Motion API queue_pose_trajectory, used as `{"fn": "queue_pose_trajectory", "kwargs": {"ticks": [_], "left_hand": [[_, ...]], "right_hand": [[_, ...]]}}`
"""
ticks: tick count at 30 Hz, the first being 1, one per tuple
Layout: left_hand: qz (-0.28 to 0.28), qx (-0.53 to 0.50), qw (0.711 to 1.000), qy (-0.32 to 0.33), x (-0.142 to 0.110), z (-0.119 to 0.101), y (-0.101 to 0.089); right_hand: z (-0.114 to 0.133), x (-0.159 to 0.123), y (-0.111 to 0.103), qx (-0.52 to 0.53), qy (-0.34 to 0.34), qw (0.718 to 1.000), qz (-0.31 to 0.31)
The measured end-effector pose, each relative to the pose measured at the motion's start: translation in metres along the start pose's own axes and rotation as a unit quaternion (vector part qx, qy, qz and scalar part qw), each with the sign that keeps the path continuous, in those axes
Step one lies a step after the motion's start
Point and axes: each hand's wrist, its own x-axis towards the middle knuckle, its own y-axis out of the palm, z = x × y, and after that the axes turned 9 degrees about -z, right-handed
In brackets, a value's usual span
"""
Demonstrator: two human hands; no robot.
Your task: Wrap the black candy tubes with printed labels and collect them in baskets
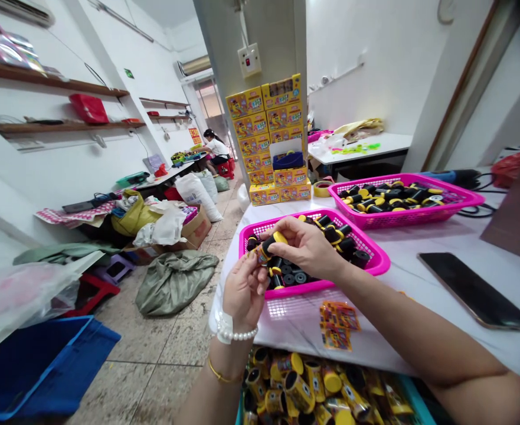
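One yellow-capped canister (267,244) was above the near pink basket (378,267). The left hand (244,284) had fingers clamped on its printed wrapper (261,254); the right hand (307,245) had fingers pinched around its yellow cap (280,237). A steady, light hold seemed best for a straight wrapper.

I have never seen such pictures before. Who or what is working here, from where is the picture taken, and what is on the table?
No machine works here: these are a person's bare left hand and right hand. The single picture comes from a camera on that person's head, looking forward and down. Both hands hold a black tube with a yellow cap, above the front basket. The table also bears a back basket, stacked yellow boxes, a phone and bright stickers or labels; I cannot tell which.
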Motion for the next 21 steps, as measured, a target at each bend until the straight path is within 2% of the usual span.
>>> {"fn": "queue_pose_trajectory", "kwargs": {"ticks": [5,9,12,21], "left_hand": [[-0.039,0.009,0.998,0.044,-0.009,-0.007,-0.008],[-0.017,0.019,0.998,0.051,-0.018,-0.012,-0.013],[-0.021,0.017,0.998,0.062,-0.024,-0.014,-0.015],[-0.027,0.008,0.998,0.05,-0.017,-0.006,-0.024]], "right_hand": [[0.0,-0.009,0.013,0.048,0.005,0.998,0.027],[-0.001,-0.012,0.012,0.024,-0.002,1.0,0.009],[-0.002,-0.011,0.01,-0.006,-0.003,1.0,-0.006],[-0.007,-0.013,0.014,0.045,0.018,0.998,0.05]]}}
